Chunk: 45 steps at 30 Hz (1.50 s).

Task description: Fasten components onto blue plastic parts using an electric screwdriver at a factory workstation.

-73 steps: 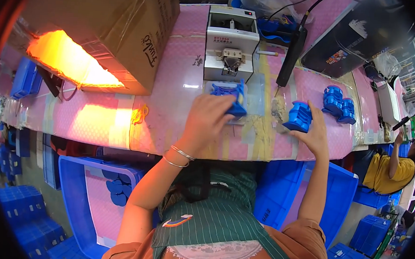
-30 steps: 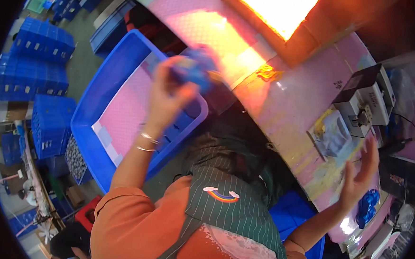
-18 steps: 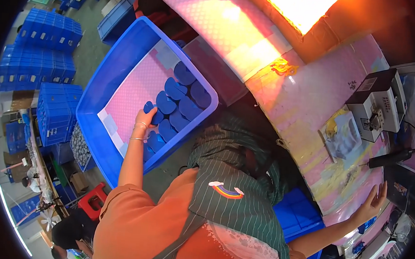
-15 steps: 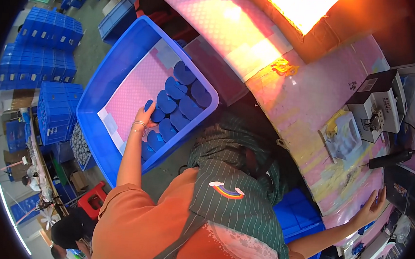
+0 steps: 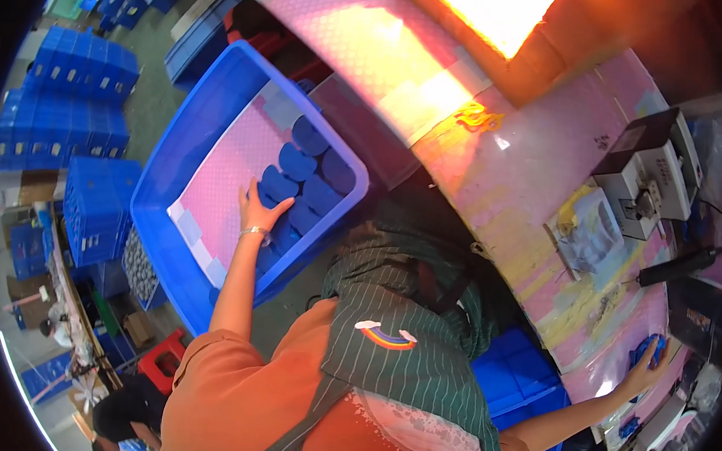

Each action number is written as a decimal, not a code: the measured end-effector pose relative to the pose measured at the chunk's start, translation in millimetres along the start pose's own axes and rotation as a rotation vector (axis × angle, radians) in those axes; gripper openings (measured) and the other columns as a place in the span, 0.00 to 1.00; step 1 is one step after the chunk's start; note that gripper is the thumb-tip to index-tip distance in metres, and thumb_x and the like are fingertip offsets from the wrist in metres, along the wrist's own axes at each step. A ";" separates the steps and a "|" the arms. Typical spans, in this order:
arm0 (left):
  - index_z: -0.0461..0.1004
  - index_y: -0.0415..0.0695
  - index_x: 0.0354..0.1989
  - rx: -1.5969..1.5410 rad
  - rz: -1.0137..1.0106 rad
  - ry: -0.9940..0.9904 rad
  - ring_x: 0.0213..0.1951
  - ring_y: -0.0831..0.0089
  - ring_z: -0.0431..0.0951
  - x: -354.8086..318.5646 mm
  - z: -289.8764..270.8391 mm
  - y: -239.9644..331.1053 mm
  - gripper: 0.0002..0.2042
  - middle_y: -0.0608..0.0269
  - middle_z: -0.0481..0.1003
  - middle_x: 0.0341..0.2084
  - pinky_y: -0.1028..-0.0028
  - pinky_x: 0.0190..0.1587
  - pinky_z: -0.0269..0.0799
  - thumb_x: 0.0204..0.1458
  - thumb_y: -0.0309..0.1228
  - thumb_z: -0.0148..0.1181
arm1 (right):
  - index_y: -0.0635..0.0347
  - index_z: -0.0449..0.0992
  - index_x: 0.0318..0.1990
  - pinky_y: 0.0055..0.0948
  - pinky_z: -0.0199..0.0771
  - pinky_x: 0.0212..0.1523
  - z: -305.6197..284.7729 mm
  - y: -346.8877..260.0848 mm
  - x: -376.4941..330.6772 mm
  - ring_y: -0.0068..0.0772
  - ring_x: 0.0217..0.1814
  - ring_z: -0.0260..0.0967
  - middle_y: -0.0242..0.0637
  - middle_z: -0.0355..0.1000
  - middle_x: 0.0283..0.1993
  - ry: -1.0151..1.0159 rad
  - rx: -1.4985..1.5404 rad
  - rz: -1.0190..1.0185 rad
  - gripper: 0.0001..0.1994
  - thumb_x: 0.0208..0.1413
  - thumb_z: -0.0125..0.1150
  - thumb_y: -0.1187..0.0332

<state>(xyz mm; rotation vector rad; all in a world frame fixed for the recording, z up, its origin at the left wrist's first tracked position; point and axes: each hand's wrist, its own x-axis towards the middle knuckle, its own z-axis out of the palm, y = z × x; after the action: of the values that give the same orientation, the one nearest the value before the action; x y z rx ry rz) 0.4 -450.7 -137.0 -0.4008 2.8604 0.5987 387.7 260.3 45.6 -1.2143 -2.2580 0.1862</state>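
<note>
Pink workbench [image 5: 537,178], left hand [image 5: 261,213] flat on blue parts [image 5: 302,180], right hand [image 5: 646,367] grasping blurred blue part [image 5: 649,349]

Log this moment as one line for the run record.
left hand: flat on blue parts in blue bin | right hand: stretched to blue part on pink table edge | grasp: unclear

single head view, looking steeply down, tilted toward person's left
</note>
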 end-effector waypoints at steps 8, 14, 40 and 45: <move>0.75 0.39 0.52 -0.305 0.890 0.372 0.54 0.54 0.73 5.8 -49.4 203.7 0.19 0.50 0.74 0.52 0.61 0.58 0.68 0.51 0.28 0.67 | 0.51 0.61 0.69 0.51 0.68 0.56 23.3 102.8 4.5 0.62 0.55 0.68 0.61 0.70 0.54 0.017 -0.787 0.175 0.39 0.51 0.63 0.44; 0.79 0.43 0.31 -0.444 1.408 0.078 0.37 0.59 0.75 1.9 -13.8 342.7 0.06 0.60 0.76 0.28 0.63 0.43 0.72 0.42 0.23 0.66 | 0.54 0.58 0.69 0.49 0.65 0.59 17.1 35.6 -10.4 0.63 0.56 0.66 0.61 0.67 0.56 -0.057 -0.491 0.130 0.42 0.44 0.68 0.60; 0.73 0.45 0.25 -0.461 1.807 -0.065 0.35 0.65 0.71 -157.6 88.5 472.1 0.03 0.66 0.75 0.23 0.66 0.43 0.65 0.43 0.25 0.62 | 0.58 0.57 0.70 0.41 0.63 0.64 12.5 -139.7 -69.0 0.52 0.65 0.63 0.52 0.64 0.64 -0.116 0.219 0.151 0.48 0.37 0.74 0.65; 0.72 0.46 0.24 -0.422 1.814 -0.002 0.35 0.66 0.71 -161.6 94.1 471.8 0.03 0.66 0.74 0.22 0.67 0.43 0.64 0.43 0.26 0.61 | 0.58 0.57 0.70 0.40 0.64 0.63 8.5 -145.0 -70.5 0.48 0.64 0.64 0.51 0.64 0.64 -0.151 0.333 0.213 0.48 0.37 0.75 0.66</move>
<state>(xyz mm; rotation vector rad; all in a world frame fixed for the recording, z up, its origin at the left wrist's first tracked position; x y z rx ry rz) 24.0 40.4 -11.1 2.2434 2.2049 1.2678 308.4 120.8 63.4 -1.2886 -2.1076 0.7267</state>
